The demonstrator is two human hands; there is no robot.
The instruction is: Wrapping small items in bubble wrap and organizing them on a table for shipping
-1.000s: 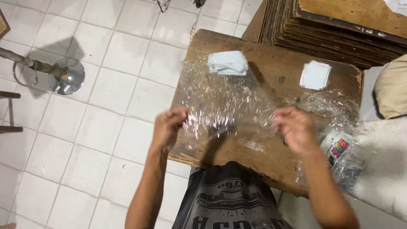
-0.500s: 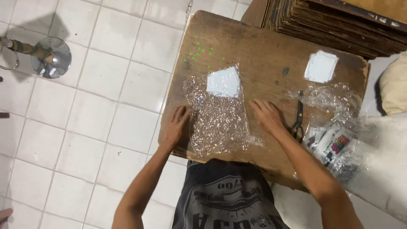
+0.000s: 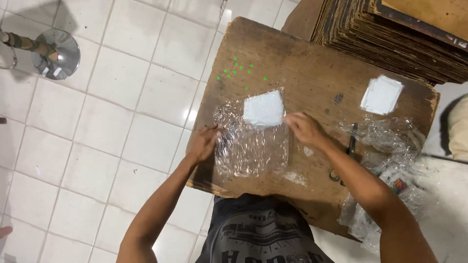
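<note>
A clear plastic sheet (image 3: 251, 146) lies flat on a worn wooden table (image 3: 292, 68). A small white square pad (image 3: 263, 108) rests on its far end. My left hand (image 3: 204, 143) presses on the sheet's left edge with fingers spread. At the sheet's upper right corner, my right hand (image 3: 301, 129) pinches the plastic beside the white pad.
A second white pad (image 3: 381, 94) lies at the table's far right. Black scissors (image 3: 350, 146) and crumpled clear bags (image 3: 390, 170) sit to the right. Stacked brown boards (image 3: 395, 34) fill the far corner. A metal stand base (image 3: 53, 53) is on the tiled floor at left.
The plastic sheet went from held up and stretched to lying flat on the table. My hands have moved up its sides toward the white pad.
</note>
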